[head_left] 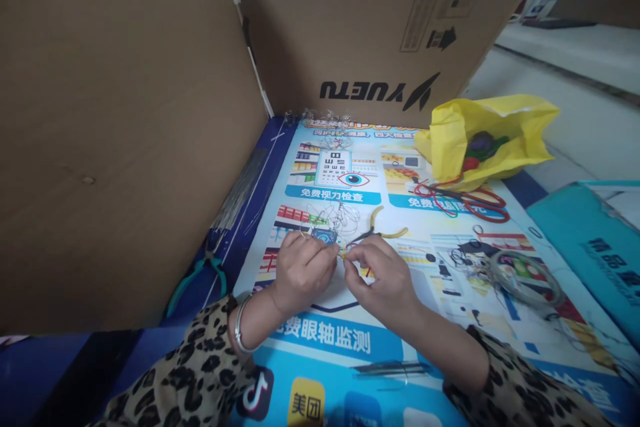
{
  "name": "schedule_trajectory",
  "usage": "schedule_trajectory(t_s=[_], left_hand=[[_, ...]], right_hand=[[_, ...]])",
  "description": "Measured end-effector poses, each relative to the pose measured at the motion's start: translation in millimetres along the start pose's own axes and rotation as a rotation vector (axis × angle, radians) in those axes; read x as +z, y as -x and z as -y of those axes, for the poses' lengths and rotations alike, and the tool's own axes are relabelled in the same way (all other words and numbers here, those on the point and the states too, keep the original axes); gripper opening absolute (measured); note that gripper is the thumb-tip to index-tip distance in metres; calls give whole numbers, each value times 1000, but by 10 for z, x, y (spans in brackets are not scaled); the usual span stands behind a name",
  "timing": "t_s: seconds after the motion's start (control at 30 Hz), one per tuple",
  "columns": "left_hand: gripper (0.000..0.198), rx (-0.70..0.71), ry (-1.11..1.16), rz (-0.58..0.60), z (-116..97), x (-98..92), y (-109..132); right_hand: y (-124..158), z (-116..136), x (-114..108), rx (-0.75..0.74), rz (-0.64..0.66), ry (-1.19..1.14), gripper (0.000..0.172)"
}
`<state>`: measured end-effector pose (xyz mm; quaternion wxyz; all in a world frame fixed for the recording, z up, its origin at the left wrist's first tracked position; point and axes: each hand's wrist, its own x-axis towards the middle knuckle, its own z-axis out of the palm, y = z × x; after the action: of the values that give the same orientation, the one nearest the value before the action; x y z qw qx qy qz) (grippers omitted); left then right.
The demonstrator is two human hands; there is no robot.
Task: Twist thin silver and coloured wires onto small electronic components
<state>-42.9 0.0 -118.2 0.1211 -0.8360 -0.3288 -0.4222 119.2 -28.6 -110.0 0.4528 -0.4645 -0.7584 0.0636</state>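
Observation:
Above the printed sheet, my left hand [306,271] and my right hand [384,280] meet with fingertips almost touching. Both are closed in a pinch on a tiny thin yellow strand [343,255]; whether it is thread or wire is too small to tell. Just beyond my left fingers lies a loose tangle of thin silvery wire [343,217]. Yellow-handled pliers [376,233] rest with open handles behind my right hand, their jaws pointing toward my fingertips. A small blue object [325,235] shows partly behind my left hand.
Cardboard panels [375,20] wall off the left and back. Teal-handled pliers [203,272] lie at left beside a bundle of thin wires [235,193]. At right are a yellow bag [450,140], red cord [493,207], a wire coil [500,267] and a teal box [575,227]. Thin dark rods [390,368] lie in front.

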Motion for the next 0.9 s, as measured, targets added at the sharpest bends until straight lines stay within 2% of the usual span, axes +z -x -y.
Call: schedule_trajectory(t_s=[0.33, 0.53, 0.63, 0.73, 0.83, 0.9], left_hand=[[10, 2, -18, 45, -10, 33, 39], [8, -68, 39, 79, -24, 45, 32], [8, -89, 54, 74, -27, 50, 33], [8, -88, 64, 84, -21, 53, 31], [10, -128, 55, 64, -1, 51, 14], [11, -169, 62, 48, 13, 47, -1]], right_hand=[[2, -22, 21, 24, -7, -41, 15], [-9, -29, 24, -27, -11, -59, 14], [-10, -21, 13, -2, -49, -95, 17], [0, -13, -4, -48, -7, -91, 14], [15, -22, -20, 0, -53, -102, 16], [13, -45, -30, -44, 4, -119, 14]])
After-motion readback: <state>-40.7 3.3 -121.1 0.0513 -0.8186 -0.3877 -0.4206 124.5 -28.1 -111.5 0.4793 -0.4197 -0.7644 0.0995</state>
